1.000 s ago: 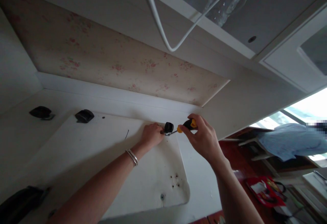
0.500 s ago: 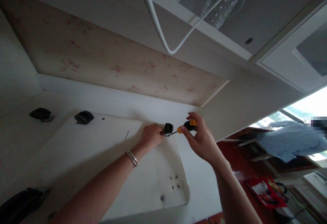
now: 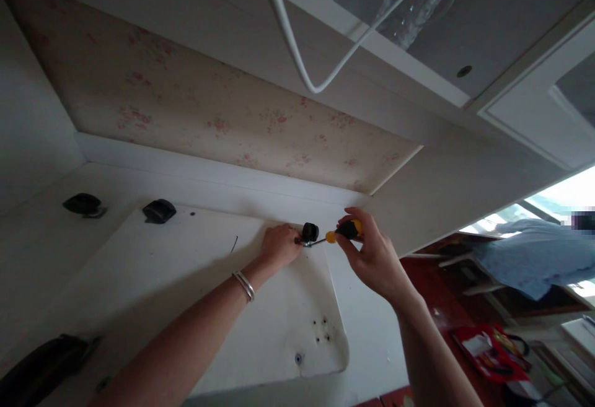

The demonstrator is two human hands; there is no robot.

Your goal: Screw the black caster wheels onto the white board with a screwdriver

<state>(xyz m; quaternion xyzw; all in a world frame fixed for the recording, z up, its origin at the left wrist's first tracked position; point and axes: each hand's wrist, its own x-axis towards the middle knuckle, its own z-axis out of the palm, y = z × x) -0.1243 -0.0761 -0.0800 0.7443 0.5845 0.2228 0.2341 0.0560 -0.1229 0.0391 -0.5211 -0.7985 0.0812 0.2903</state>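
Observation:
In the head view, my right hand [image 3: 374, 261] grips a screwdriver [image 3: 348, 230] by its yellow and black handle. The metal shaft points left, and its tip meets the bracket of a small black caster [image 3: 310, 231]. My left hand [image 3: 279, 243], with bangles at the wrist, has its fingers closed at the left side of that bracket; the fingertips are partly hidden. The caster stands near the far right corner of a white panel [image 3: 264, 326]. Several small holes show in the panel's near right corner.
Two more black casters [image 3: 158, 210] [image 3: 82, 204] are at the far left, and a larger dark one [image 3: 46, 367] is at the near left. A white cable [image 3: 297, 60] hangs overhead. A red bag [image 3: 488, 354] lies on the reddish floor, right, near a chair with blue cloth [image 3: 534, 258].
The whole view has shifted slightly, so things appear a little farther right. Both hands keep their places at the caster, with the screwdriver tip still at the bracket.

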